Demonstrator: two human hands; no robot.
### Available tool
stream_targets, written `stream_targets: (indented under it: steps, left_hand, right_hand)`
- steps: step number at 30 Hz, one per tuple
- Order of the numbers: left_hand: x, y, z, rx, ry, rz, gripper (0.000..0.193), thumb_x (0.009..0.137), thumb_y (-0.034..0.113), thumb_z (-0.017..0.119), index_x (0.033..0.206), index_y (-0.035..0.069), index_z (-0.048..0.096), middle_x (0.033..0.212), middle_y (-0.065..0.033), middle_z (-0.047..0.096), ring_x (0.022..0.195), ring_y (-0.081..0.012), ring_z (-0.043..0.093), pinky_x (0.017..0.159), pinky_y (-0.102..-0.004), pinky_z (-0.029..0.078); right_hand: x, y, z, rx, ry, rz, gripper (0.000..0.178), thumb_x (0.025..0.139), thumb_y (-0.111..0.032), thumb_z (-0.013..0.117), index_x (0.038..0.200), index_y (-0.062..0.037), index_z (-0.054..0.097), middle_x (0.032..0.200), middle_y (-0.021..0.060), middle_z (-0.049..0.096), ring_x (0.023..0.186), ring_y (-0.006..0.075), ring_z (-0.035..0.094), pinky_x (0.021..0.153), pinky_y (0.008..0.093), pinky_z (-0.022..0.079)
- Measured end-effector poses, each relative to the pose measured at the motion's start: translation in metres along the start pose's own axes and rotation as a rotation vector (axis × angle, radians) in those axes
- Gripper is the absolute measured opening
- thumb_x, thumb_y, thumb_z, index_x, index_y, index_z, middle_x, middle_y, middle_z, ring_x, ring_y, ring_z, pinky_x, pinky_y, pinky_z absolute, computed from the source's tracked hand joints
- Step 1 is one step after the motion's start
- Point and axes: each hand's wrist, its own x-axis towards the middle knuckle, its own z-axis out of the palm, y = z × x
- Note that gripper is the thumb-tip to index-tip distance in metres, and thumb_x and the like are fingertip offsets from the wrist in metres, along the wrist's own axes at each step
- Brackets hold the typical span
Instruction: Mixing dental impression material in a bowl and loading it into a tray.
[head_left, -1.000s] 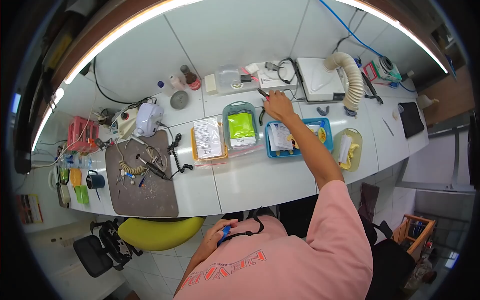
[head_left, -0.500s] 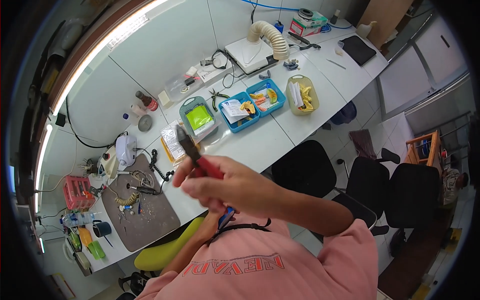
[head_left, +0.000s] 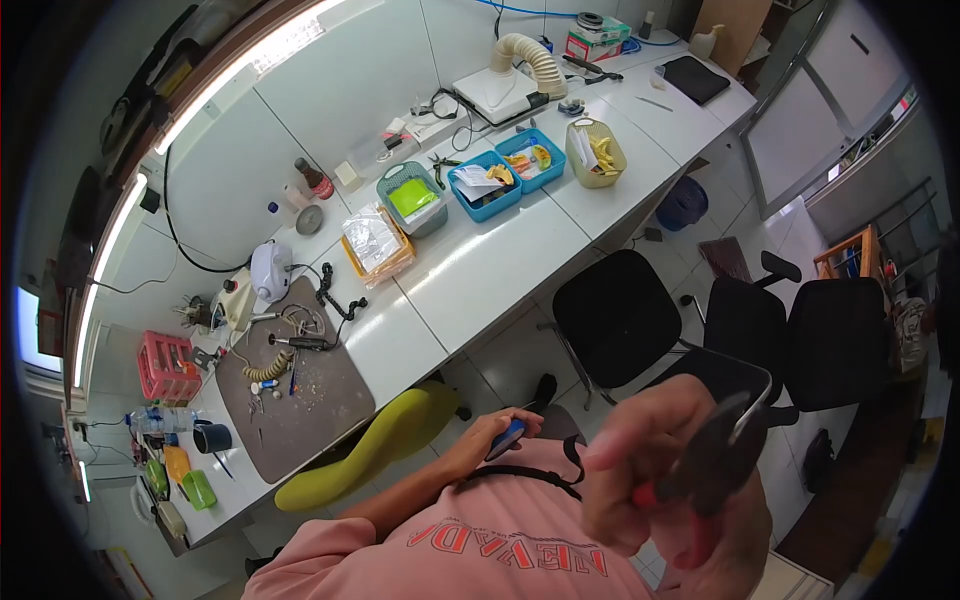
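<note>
At the lower right, my right hand (head_left: 650,480) is raised close to the camera, its fingers wrapped round a pair of pliers. These pliers (head_left: 712,452) have red handles and dark metal jaws, which point up and right; blur hides their exact shape. My left hand (head_left: 497,436) is lower and farther off, just past the front of my pink shirt. It is closed on a small blue object (head_left: 507,438), mostly covered by the fingers, so its kind cannot be made out. Neither hand touches the workbench (head_left: 500,270).
Blue baskets (head_left: 487,212), a green basket (head_left: 428,222) and a yellowish basket (head_left: 597,180) stand on the bench. At left lies a brown mat (head_left: 320,400) with a handpiece (head_left: 300,342). A yellow-green chair (head_left: 375,450) and a black chair (head_left: 617,305) stand at the bench's front.
My right hand with the pliers has swung from the middle down to the right, nearer the camera. My left hand has moved right, and its blue object shows less. The view has shifted slightly.
</note>
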Motion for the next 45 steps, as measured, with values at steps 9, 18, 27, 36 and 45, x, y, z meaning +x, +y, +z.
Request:
stream_targets:
  steps: [9, 18, 27, 36, 45]
  left_hand:
    - [0.04, -0.006, 0.105, 0.539, -0.237, 0.134, 0.044, 0.09, 0.027, 0.037, 0.12, -0.003, 0.053, 0.113, -0.0179, 0.059, 0.105, -0.029, 0.056, 0.092, -0.0387, 0.043]
    - [0.101, -0.056, 0.264, 0.951, -0.613, 0.385, 0.04, 0.084, 0.022, 0.046, 0.113, -0.004, 0.055, 0.107, -0.0204, 0.057, 0.099, -0.0341, 0.053, 0.091, -0.0445, 0.042]
    - [0.137, -0.058, 0.289, 0.972, -0.498, 0.425, 0.039, 0.094, 0.025, 0.041, 0.107, -0.008, 0.057, 0.112, -0.0212, 0.055, 0.105, -0.0343, 0.051, 0.092, -0.0439, 0.042]
    - [0.215, -0.016, 0.184, 0.765, -0.334, 0.317, 0.04, 0.098, 0.025, 0.034, 0.112, -0.005, 0.057, 0.113, -0.0214, 0.055, 0.105, -0.0343, 0.051, 0.093, -0.0432, 0.041]
    - [0.309, 0.064, 0.031, 0.69, 0.208, 0.161, 0.052, 0.09, 0.016, 0.04, 0.141, 0.005, 0.032, 0.109, -0.0171, 0.056, 0.103, -0.0325, 0.054, 0.094, -0.0401, 0.041]
  right_hand:
    - [-0.153, 0.133, -0.112, -0.538, 1.052, -0.073, 0.024, 0.086, -0.023, 0.07, 0.085, -0.0022, 0.058, 0.073, -0.0003, 0.053, 0.067, 0.0055, 0.048, 0.061, 0.021, 0.038]
    - [-0.287, 0.159, -0.159, -0.392, 1.365, -0.17, 0.013, 0.086, -0.011, 0.065, 0.088, -0.0014, 0.057, 0.079, 0.002, 0.056, 0.074, 0.0103, 0.052, 0.07, 0.0244, 0.042]
    - [-0.295, 0.117, -0.231, -0.494, 1.199, -0.092, 0.016, 0.082, -0.008, 0.068, 0.091, -0.0034, 0.056, 0.078, -0.0005, 0.054, 0.069, 0.008, 0.05, 0.059, 0.0227, 0.041]
    - [-0.147, 0.083, -0.309, -0.594, 0.953, 0.126, 0.012, 0.084, -0.007, 0.065, 0.092, -0.001, 0.058, 0.079, 0.0023, 0.061, 0.073, 0.0081, 0.057, 0.067, 0.0226, 0.046]
    - [0.049, 0.058, -0.409, -0.498, 1.054, 0.053, 0.017, 0.091, -0.008, 0.055, 0.105, 0.0013, 0.058, 0.076, 0.0007, 0.056, 0.065, 0.0071, 0.048, 0.063, 0.0206, 0.041]
